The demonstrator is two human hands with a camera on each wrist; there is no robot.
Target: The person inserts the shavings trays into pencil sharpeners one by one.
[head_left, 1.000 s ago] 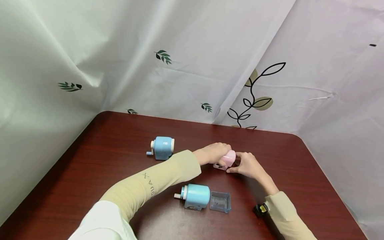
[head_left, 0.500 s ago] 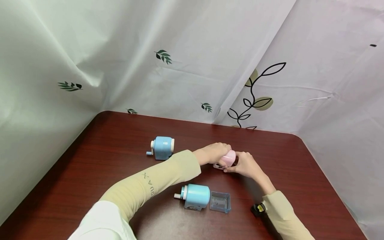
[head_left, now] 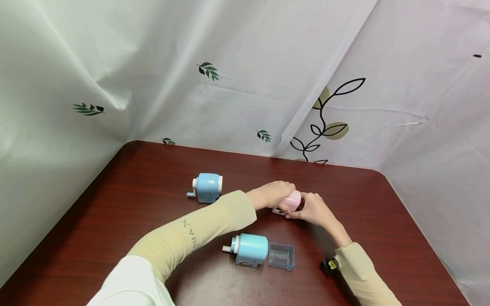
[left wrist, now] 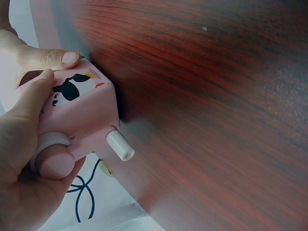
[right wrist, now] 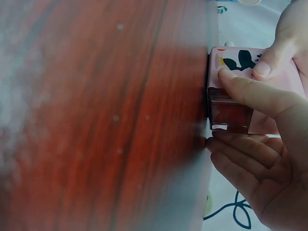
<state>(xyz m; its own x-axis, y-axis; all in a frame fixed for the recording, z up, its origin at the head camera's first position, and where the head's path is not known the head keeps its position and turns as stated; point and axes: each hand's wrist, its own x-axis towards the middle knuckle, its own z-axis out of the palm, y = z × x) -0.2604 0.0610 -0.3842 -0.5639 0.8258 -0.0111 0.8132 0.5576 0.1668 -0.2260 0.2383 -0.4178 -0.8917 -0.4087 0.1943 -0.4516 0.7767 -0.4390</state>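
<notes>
White leafy sheeting (head_left: pixel 229 102) hung behind a dark reddish wood surface (head_left: pixel 153 229), and all the action was over toward the right of it. The pink sharpener (head_left: pixel 293 200) was there, near the far edge, with both hands on it. The left hand (head_left: pixel 273 194) had its fingers wrapped round the body, thumb on the printed face, white crank handle (left wrist: pixel 120 146) poking out free. The right hand (head_left: pixel 314 209) loosely pinched the other end, thumb on the print and the rest fairly straight along the far side. Couldn't tell how hard it was squeezing.

Only real change: within the last second the right hand nudged a touch left, closer in against that end, then pretty much stopped. The see-through bin (right wrist: pixel 231 115) sat in its slot there, so my read is the bin was what was being worked on, left hand steadying. Fully seated or not? No idea.

The light-blue sharpener (head_left: pixel 208 187), turquoise sharpener (head_left: pixel 252 247) and loose clear tray (head_left: pixel 279 267) just beside the turquoise one hadn't budged.
</notes>
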